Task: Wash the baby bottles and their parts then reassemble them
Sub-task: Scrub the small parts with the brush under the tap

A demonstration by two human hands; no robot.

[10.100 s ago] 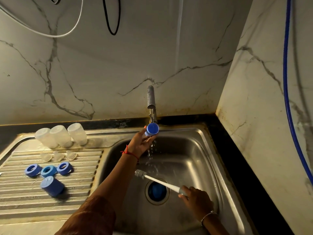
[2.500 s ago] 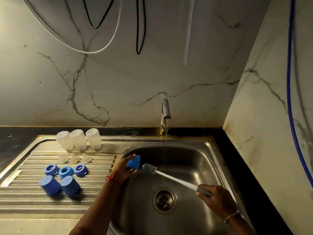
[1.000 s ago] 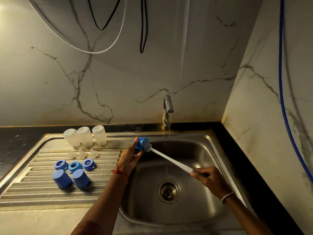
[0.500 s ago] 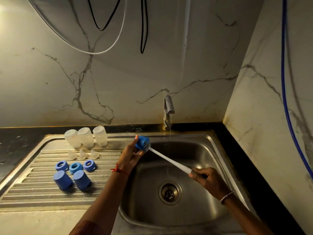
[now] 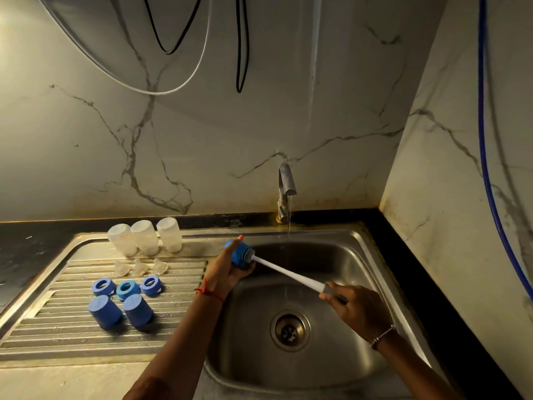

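My left hand (image 5: 227,269) holds a blue bottle cap (image 5: 240,253) over the sink's left rim, its open end facing right. My right hand (image 5: 356,308) grips the handle of a white bottle brush (image 5: 288,273), whose bristle head is inside the cap. Three clear bottles (image 5: 145,237) stand upside down at the back of the drainboard. In front of them lie three clear teats (image 5: 140,267), three blue collar rings (image 5: 126,289) and two more blue caps (image 5: 121,312).
The steel sink basin (image 5: 340,264) has a drain (image 5: 290,330) in its middle. The tap (image 5: 285,192) runs a thin stream of water into it. The ribbed drainboard (image 5: 57,339) lies to the left. Marble walls close in behind and at the right, with hanging cables and a blue hose (image 5: 487,168).
The brush head has gone from just at the cap's mouth to inside the cap. Both hands stay at about the same place above the sink's left side.
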